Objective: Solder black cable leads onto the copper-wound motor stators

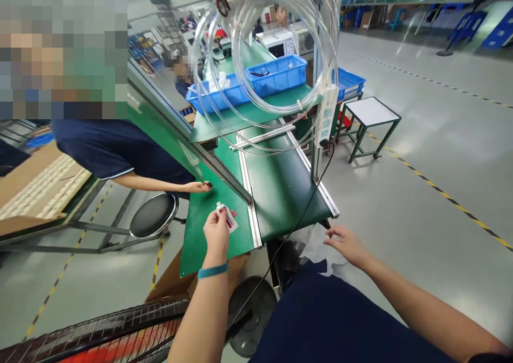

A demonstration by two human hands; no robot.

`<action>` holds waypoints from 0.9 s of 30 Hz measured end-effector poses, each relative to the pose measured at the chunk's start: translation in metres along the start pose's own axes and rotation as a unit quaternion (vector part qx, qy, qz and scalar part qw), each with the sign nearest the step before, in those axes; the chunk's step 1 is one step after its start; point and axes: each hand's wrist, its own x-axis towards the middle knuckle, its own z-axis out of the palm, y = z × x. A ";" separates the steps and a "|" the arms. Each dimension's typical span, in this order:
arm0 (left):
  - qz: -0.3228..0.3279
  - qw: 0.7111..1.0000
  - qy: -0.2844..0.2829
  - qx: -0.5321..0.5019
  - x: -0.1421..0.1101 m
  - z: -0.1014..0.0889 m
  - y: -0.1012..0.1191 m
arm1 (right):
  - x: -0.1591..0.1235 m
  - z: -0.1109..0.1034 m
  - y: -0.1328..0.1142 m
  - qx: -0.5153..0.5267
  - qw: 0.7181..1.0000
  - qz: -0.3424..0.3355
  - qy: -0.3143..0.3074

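My left hand [215, 231] is closed around a small white squeeze tube [231, 222] with red print. The tube's white nozzle points up and to the left, over the green tabletop [197, 248]. My right hand [348, 245] is off the table's near right corner, with thumb and fingers pinched together. Something small and pale shows between those fingers, too unclear to name. Just left of my right hand hangs a translucent plastic bag [315, 247]; whether the fingers touch it, I cannot tell.
Coiled clear tubing [276, 109] hangs in front, near blue bins [276, 77] on a shelf. A green conveyor belt [276, 192] runs beside the tabletop, crossed by a black cable [303, 213]. A co-worker's hand [199, 186] reaches in from the left. A fan [132, 333] stands lower left.
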 end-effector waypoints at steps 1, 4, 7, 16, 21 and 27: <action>-0.012 1.000 0.019 -0.015 0.017 0.000 -0.002 | -0.002 0.000 0.003 0.000 1.000 0.018 0.011; -0.042 0.996 0.059 -0.044 0.060 -0.005 -0.008 | -0.011 0.000 0.012 0.002 0.997 0.062 0.035; -0.053 0.994 0.083 -0.052 0.084 -0.014 -0.014 | -0.019 -0.001 0.020 0.001 0.995 0.088 0.055; -0.057 0.988 0.133 -0.055 0.117 -0.043 -0.044 | -0.029 -0.002 0.027 -0.006 0.988 0.131 0.088; -0.061 0.987 0.138 -0.055 0.122 -0.049 -0.053 | -0.033 0.002 0.026 -0.003 0.985 0.136 0.101; -0.084 0.987 0.132 -0.044 0.126 -0.049 -0.052 | -0.037 0.002 0.026 -0.003 0.983 0.150 0.108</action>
